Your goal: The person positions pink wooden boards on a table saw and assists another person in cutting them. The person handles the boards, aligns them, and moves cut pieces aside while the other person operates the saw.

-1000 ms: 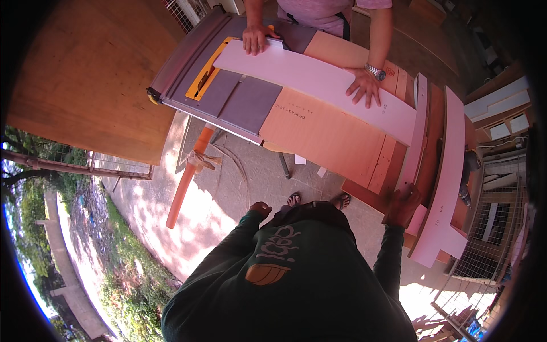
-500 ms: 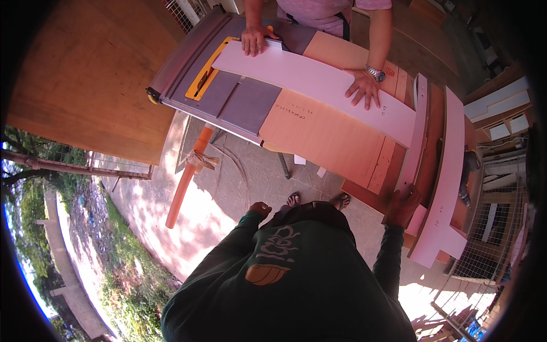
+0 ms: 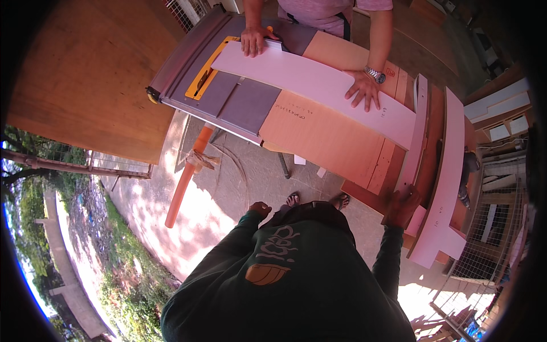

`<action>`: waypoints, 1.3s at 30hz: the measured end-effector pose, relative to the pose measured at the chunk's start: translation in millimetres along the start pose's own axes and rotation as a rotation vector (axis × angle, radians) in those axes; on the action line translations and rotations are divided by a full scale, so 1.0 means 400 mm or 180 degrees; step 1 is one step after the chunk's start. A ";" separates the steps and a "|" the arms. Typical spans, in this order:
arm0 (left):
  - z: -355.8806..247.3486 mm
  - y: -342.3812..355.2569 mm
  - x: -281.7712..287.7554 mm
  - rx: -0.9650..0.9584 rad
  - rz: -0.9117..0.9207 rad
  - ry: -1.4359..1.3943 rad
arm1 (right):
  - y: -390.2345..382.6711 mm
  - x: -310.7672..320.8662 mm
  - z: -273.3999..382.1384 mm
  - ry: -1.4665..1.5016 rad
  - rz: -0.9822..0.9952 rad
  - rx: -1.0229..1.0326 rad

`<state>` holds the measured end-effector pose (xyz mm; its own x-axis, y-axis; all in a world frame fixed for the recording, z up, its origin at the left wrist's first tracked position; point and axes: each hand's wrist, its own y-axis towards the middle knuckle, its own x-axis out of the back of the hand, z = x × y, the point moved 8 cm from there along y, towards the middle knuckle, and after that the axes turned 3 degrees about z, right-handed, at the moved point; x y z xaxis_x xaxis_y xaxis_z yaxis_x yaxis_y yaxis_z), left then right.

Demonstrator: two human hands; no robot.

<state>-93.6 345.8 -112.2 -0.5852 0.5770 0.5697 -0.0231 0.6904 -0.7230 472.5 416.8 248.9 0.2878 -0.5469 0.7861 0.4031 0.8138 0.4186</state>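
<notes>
My right hand (image 3: pixel 403 206) is at the near end of a narrow white strip (image 3: pixel 415 137), its fingers curled around that end. My left hand (image 3: pixel 260 210) hangs beside my body, loosely closed, with nothing visible in it. Across the table from me, a person in a pink shirt presses a long white board (image 3: pixel 319 85) flat with both hands. Their left hand (image 3: pixel 363 90), below a metal watch, lies spread on the board. Their right hand (image 3: pixel 253 42) is near its far-left end. That end lies by the yellow insert (image 3: pixel 212 68) of a grey table saw (image 3: pixel 250 108).
A plywood sheet (image 3: pixel 325 137) extends the saw's top to the right. Another white board with a notched end (image 3: pixel 441 199) lies right of my right hand, with a dark power tool (image 3: pixel 468 171) beyond. An orange pipe (image 3: pixel 185 188) slants below the saw. A large plywood panel (image 3: pixel 91 80) stands left.
</notes>
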 end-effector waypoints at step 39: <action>-0.016 0.007 0.011 -0.0058 -0.0034 0.0016 | 0.005 -0.005 -0.015 0.0069 0.0018 0.0035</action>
<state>-91.2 352.8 -109.2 -0.5808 0.5718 0.5794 -0.0144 0.7044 -0.7097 477.8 418.3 245.6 0.3091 -0.5463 0.7785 0.3917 0.8190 0.4192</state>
